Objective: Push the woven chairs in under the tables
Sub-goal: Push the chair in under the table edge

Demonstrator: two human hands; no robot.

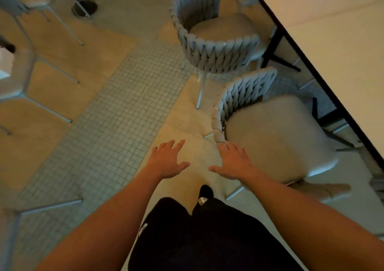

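Hands out ahead of me, both palm-down, nothing gripped. Left hand (169,159) hovers over bare floor (116,112), fingers (166,146) spread and straight. Right hand (233,163) also has its fingers spread; the tips sit just at the lower end of the near woven chair (270,129) backrest, touching or nearly so, I cannot tell which.

Near woven chair stands beside the white bench (336,48), its seat cushion mostly out in the open, only the far edge close to the bench's dark rim. Far woven chair (214,40) stands just beyond it, backrest toward me, seat partly under the same bench edge. The two chairs are close together, not touching as far as I can see.

Thin metal legs of other chairs (31,67) line the left side. My dark trousers (199,239) and one shoe show at the bottom.
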